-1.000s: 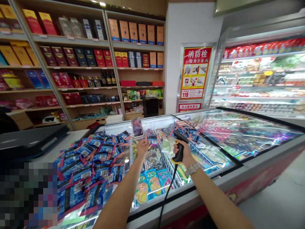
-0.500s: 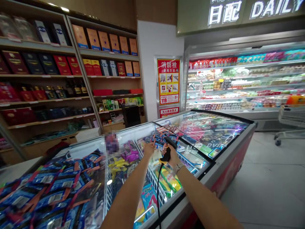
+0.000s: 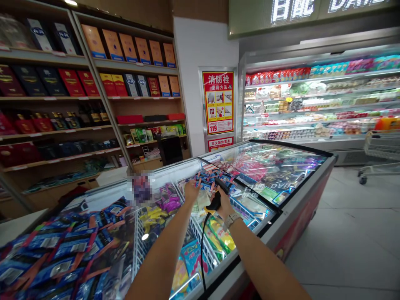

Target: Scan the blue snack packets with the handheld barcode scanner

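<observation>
My right hand (image 3: 223, 203) is wrapped around a black barcode scanner (image 3: 214, 203) with yellow trim. Its head points away from me, over several blue and pink packets (image 3: 206, 181) in the freezer. A black cable (image 3: 203, 246) runs from the scanner's handle down toward me. My left hand (image 3: 191, 191) reaches into the freezer, its fingers closed at the edge of a blue packet; the small overlap hides part of the grip. Below my hands, yellow-green bags (image 3: 218, 235) lie in a white wire basket (image 3: 200, 233).
The chest freezer (image 3: 300, 196) has sliding glass lids and wire dividers. Blue packets (image 3: 68, 246) are heaped at the left; purple bags (image 3: 170, 200) lie in the middle. Shelves of boxes (image 3: 128, 48) stand behind, a lit chiller (image 3: 318, 100) at the right, with a shopping cart (image 3: 383, 148).
My view has shifted slightly. My left hand has moved a little left and up at the blue packets. The scanner has turned more upright in my right hand and shifted slightly left.
</observation>
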Action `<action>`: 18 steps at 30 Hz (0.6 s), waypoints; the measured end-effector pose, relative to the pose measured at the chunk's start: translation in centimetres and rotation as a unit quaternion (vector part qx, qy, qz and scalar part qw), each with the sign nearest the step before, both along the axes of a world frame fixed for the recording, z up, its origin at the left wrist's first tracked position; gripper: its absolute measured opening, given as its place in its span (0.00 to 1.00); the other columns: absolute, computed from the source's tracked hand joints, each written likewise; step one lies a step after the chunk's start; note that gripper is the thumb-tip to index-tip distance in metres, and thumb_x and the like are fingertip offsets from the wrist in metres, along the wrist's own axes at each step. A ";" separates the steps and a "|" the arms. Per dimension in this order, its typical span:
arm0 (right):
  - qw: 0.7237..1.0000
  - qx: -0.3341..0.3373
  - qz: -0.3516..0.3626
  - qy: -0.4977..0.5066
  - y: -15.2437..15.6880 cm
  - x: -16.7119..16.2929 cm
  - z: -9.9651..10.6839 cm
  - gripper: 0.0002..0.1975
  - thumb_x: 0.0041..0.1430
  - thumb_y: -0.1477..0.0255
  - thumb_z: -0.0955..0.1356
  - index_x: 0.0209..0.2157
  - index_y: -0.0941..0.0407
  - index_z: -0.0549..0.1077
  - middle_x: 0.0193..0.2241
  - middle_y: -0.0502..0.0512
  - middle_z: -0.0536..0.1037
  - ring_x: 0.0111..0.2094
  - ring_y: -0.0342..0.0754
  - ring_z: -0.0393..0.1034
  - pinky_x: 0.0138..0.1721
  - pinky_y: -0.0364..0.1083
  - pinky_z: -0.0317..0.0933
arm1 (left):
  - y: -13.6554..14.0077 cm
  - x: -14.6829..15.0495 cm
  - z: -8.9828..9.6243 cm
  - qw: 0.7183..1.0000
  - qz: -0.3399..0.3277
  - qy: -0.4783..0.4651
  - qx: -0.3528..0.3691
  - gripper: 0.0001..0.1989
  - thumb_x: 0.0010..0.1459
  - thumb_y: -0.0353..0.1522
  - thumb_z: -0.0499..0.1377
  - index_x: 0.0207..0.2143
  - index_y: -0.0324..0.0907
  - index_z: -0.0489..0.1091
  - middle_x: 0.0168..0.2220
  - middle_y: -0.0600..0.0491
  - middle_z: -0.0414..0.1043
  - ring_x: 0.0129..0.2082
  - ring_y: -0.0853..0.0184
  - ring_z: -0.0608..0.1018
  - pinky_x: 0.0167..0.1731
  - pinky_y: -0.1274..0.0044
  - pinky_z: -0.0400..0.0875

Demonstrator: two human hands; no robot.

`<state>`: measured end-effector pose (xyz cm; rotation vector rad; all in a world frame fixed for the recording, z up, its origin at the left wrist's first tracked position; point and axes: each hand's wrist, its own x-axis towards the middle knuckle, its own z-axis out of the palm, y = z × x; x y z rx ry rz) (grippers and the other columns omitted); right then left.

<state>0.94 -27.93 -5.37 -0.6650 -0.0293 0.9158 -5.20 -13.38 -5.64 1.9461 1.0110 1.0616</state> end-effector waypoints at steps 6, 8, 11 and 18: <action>0.991 0.060 0.007 -0.119 1.0 -4.3 2.2 0.16 0.43 0.64 0.76 0.28 0.53 0.67 0.17 0.43 0.67 0.17 0.40 0.60 0.19 0.41 0.60 | 0.3 -7.4 3.4 0.998 -0.026 -0.058 -0.008 0.10 0.49 0.30 0.66 0.36 0.39 0.75 0.38 0.45 0.79 0.37 0.61 0.80 0.39 0.70 0.75; 0.990 0.065 0.053 -0.118 2.2 -7.2 3.1 0.16 0.43 0.64 0.76 0.28 0.54 0.68 0.16 0.43 0.67 0.17 0.40 0.60 0.18 0.41 0.59 | 0.5 -11.4 4.9 0.997 -0.030 -0.077 -0.005 0.10 0.49 0.32 0.66 0.36 0.39 0.76 0.38 0.45 0.79 0.35 0.61 0.80 0.37 0.70 0.75; 0.982 0.045 0.155 -0.100 3.9 -12.6 3.9 0.14 0.45 0.65 0.75 0.26 0.55 0.68 0.15 0.44 0.67 0.16 0.39 0.61 0.17 0.40 0.58 | 0.7 -18.5 7.0 0.999 0.008 -0.041 0.004 0.11 0.51 0.32 0.65 0.38 0.39 0.76 0.38 0.46 0.79 0.34 0.62 0.80 0.35 0.72 0.75; 0.946 -0.003 0.304 -0.108 5.8 -24.7 3.3 0.09 0.50 0.70 0.73 0.24 0.56 0.70 0.17 0.47 0.71 0.17 0.40 0.65 0.19 0.40 0.61 | -0.7 -35.7 8.7 0.949 0.205 0.226 0.074 0.12 0.54 0.29 0.62 0.42 0.40 0.75 0.44 0.46 0.78 0.44 0.59 0.79 0.46 0.72 0.71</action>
